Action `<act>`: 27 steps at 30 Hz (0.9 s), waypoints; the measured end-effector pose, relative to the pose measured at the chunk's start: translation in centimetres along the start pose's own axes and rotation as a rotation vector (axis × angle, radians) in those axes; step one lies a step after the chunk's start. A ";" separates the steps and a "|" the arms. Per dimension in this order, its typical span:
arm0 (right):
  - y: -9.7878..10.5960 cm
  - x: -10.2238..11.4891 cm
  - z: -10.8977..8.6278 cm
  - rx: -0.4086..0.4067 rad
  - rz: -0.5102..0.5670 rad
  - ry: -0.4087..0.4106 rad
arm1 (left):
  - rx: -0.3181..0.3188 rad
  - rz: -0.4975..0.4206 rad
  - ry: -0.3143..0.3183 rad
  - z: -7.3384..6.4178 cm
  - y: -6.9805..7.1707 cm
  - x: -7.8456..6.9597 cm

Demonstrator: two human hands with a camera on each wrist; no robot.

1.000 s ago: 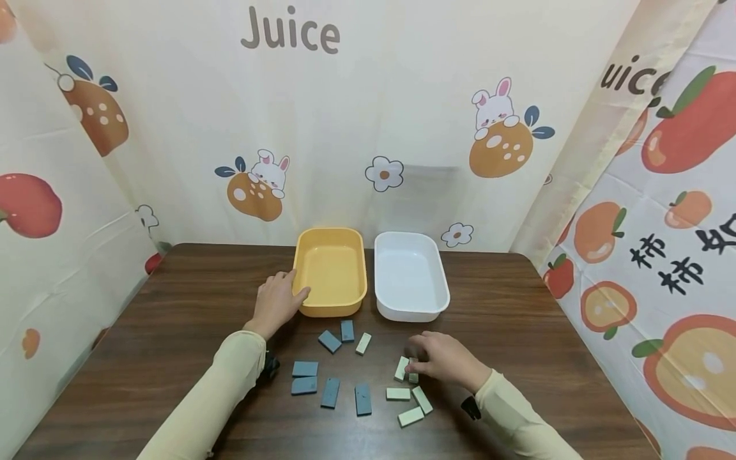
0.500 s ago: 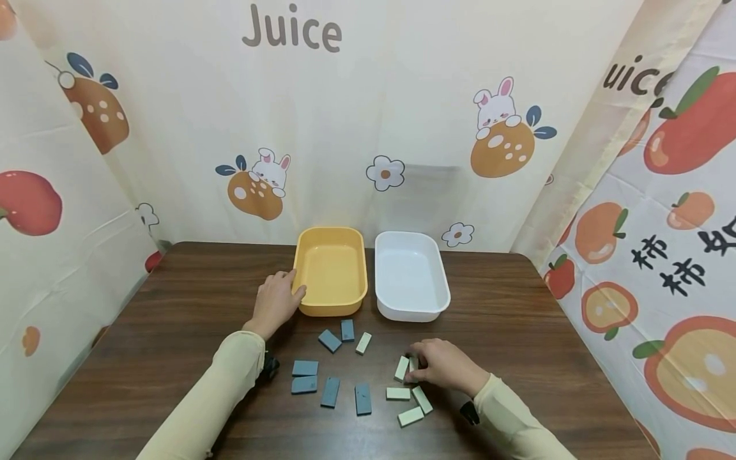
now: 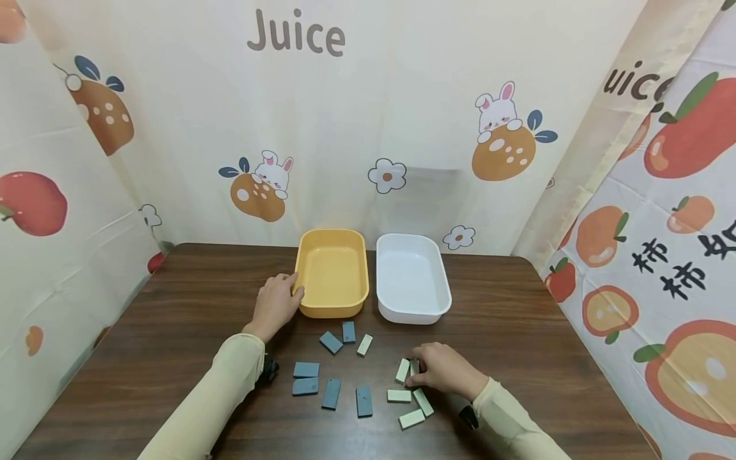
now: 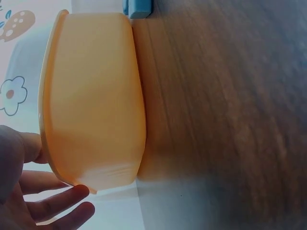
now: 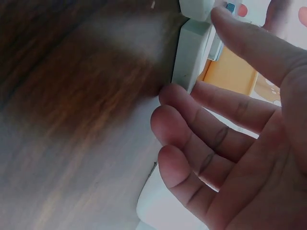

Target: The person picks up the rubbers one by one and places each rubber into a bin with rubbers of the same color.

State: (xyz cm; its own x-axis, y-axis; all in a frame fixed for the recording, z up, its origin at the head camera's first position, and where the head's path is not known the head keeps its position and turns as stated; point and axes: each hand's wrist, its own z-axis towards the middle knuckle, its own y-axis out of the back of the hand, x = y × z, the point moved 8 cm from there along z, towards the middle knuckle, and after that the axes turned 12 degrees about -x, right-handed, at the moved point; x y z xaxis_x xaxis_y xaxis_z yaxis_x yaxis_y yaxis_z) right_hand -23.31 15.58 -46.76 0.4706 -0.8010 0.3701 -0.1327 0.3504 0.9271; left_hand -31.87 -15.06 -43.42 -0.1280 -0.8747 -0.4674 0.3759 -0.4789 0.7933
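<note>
My left hand (image 3: pixel 273 305) holds the near-left rim of a yellow plastic bin (image 3: pixel 332 275), thumb at one side of the rim. In the left wrist view that bin's outer wall (image 4: pixel 91 100) fills much of the picture. Low over the table, my right hand (image 3: pixel 445 369) pinches a pale green block (image 5: pixel 192 52) end to end between thumb and fingers; the head view shows only part of it. Close by lie several more pale green blocks, such as one to its left (image 3: pixel 402 370) and one nearer me (image 3: pixel 411 419).
A white bin (image 3: pixel 413 278) stands right of the yellow one. Several blue-grey blocks lie in front of the yellow bin, among them one at the front (image 3: pixel 364 401). A lone pale green block (image 3: pixel 365 345) sits beside them. A printed curtain (image 3: pixel 345 128) hangs behind the table.
My right hand has come down slightly and its thumb and fingers have closed on a pale green block. The left hand stays at the yellow bin's rim.
</note>
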 end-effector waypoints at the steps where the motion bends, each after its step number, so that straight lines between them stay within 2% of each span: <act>1: 0.0 0.0 0.0 -0.006 0.000 0.007 | -0.003 -0.003 0.000 0.0 0.0 0.0; 14: -0.1 0.1 0.0 0.005 0.030 -0.003 | -0.058 0.006 -0.020 -0.1 0.3 0.1; 27: 0.4 -0.1 -0.1 0.009 0.060 -0.007 | -0.069 0.001 -0.017 -0.1 0.2 0.1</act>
State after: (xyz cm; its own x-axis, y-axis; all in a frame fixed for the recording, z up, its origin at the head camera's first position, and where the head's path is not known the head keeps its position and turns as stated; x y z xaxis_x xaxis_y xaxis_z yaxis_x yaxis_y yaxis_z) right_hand -23.31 15.90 -46.48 0.4554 -0.7822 0.4252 -0.1686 0.3931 0.9039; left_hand -31.68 -15.27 -43.36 -0.1429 -0.8767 -0.4594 0.4386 -0.4722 0.7647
